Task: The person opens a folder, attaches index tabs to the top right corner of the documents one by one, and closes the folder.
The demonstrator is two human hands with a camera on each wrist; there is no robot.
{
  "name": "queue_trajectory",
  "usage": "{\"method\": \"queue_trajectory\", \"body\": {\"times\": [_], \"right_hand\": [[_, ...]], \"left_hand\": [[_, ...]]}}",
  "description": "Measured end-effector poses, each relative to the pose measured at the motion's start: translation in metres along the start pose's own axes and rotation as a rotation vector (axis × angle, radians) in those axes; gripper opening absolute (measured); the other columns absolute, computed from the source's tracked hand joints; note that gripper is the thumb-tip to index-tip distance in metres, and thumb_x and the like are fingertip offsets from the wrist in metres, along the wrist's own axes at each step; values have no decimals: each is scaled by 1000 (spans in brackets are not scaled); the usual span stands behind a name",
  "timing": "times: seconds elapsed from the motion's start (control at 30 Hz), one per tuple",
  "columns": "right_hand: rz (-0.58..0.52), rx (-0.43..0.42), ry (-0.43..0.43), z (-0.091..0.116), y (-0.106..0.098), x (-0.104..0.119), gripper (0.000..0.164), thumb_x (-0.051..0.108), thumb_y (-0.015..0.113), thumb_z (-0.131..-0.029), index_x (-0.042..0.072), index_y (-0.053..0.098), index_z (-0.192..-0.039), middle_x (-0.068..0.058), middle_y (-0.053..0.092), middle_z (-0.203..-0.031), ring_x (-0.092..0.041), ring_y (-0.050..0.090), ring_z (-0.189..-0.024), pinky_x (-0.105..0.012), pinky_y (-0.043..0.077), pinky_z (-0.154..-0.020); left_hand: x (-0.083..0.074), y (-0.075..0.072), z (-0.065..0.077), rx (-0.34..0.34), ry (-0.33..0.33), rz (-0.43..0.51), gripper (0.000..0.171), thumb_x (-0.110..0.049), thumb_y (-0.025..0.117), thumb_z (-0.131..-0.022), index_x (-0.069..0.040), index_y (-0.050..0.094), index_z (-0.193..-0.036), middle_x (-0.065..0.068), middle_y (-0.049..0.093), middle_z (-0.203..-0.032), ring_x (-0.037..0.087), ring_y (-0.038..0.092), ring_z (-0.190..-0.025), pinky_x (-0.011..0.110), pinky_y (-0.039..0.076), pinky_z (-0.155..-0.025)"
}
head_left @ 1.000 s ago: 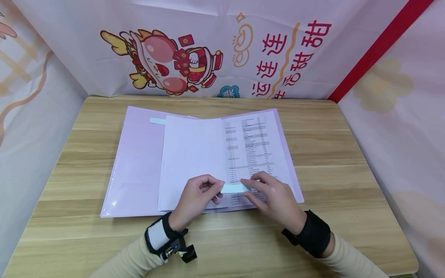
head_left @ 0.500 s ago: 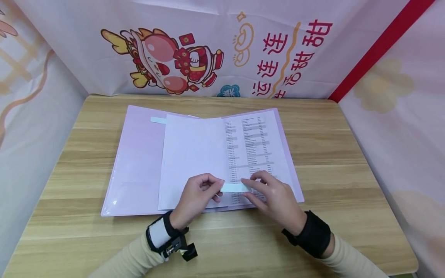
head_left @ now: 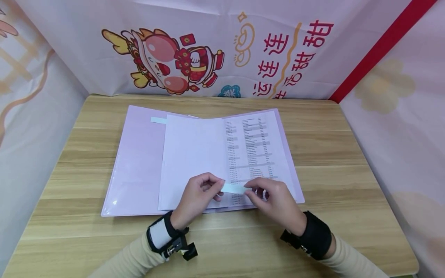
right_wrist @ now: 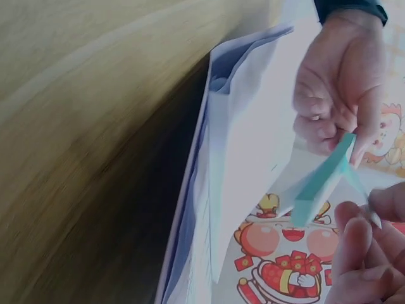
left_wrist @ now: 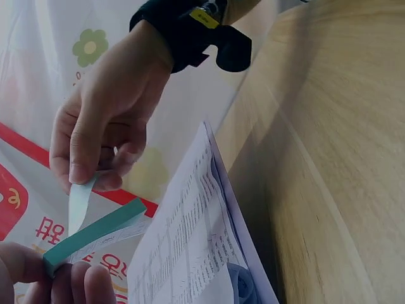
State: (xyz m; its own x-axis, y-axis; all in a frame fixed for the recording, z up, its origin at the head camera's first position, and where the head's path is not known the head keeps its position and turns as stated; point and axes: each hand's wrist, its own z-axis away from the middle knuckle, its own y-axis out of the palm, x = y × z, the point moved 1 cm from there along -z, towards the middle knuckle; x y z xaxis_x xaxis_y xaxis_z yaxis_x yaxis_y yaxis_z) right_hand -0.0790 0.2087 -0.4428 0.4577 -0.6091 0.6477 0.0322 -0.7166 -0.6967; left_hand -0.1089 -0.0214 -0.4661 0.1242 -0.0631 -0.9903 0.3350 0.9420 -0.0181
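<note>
My left hand (head_left: 198, 195) pinches one end of a small, narrow pad of pale teal sticky notes (head_left: 232, 188), close over the open pages. At its other end, my right hand (head_left: 276, 197) pinches with thumb and forefinger. In the left wrist view, a thin pale strip (left_wrist: 78, 204) runs up from the teal pad to the right fingertips, bent away from it. Printed white backing shows below the pad. The right wrist view has the pad (right_wrist: 321, 180) between both hands. Beneath lies a lilac folder (head_left: 135, 166), open at a printed page (head_left: 255, 146).
Another pale teal strip (head_left: 158, 120) sticks out beside the blank left page (head_left: 194, 150) near the folder's top. Wooden tabletop (head_left: 333, 173) surrounds the folder. A printed cloth (head_left: 208, 46) hangs behind the table's back edge, with more cloth at both sides.
My right forefinger has drawn back from along the strip, and the right fingers are now bent, pinching its end. The left hand stays nearly still, holding the other end.
</note>
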Motion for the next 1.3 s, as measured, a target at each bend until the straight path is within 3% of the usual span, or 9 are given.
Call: {"method": "queue_trajectory", "body": {"times": [0.17, 0.37, 0.77, 0.97, 1.17, 1.3], "right_hand": [[-89, -6, 50, -1, -2, 4, 11, 3, 76, -90, 11, 75, -97, 10, 67, -77, -2, 54, -62, -26, 50, -53], [-168, -3, 94, -6, -5, 8, 10, 2, 75, -90, 12, 75, -94, 8, 70, -77, -5, 55, -59, -26, 49, -51], [-226, 40, 163, -14, -10, 14, 6, 10, 74, -94, 14, 76, -90, 10, 68, -78, -8, 54, -58, -24, 46, -50], [-243, 57, 164, -17, -9, 16, 7, 10, 74, -94, 15, 76, -90, 10, 67, -78, -8, 53, -61, -23, 45, -53], [-291, 70, 156, -19, -5, 20, 6, 8, 73, -94, 12, 76, -90, 7, 67, -78, -8, 53, -62, -22, 43, -54], [-306, 89, 168, -21, -4, 23, 5, 10, 73, -95, 12, 76, -92, 7, 68, -79, -9, 53, -63, -22, 42, -54]], "left_hand": [[2, 1, 0, 7, 17, -31, 14, -13, 67, -99, 1, 70, -99, 11, 71, -89, 31, 70, -75, 31, 60, -67], [2, 3, 1, 12, 81, -42, 15, -15, 69, -98, 0, 71, -100, 10, 71, -90, 38, 69, -79, 33, 61, -66], [4, 6, 1, 72, 162, -113, 20, -21, 63, -103, -4, 72, -102, 7, 70, -92, 38, 66, -82, 35, 59, -66], [11, 5, -4, 154, 156, -123, 23, -7, 50, -106, -3, 67, -121, 12, 69, -105, 36, 68, -86, 36, 58, -71], [21, 4, -10, 288, 168, -104, 49, 7, 62, -91, 2, 56, -139, 17, 65, -123, 25, 67, -96, 25, 56, -77], [23, 4, -9, 352, 175, -79, 45, -1, 71, -93, 0, 60, -136, 15, 65, -126, 24, 70, -101, 27, 58, -83]]}}
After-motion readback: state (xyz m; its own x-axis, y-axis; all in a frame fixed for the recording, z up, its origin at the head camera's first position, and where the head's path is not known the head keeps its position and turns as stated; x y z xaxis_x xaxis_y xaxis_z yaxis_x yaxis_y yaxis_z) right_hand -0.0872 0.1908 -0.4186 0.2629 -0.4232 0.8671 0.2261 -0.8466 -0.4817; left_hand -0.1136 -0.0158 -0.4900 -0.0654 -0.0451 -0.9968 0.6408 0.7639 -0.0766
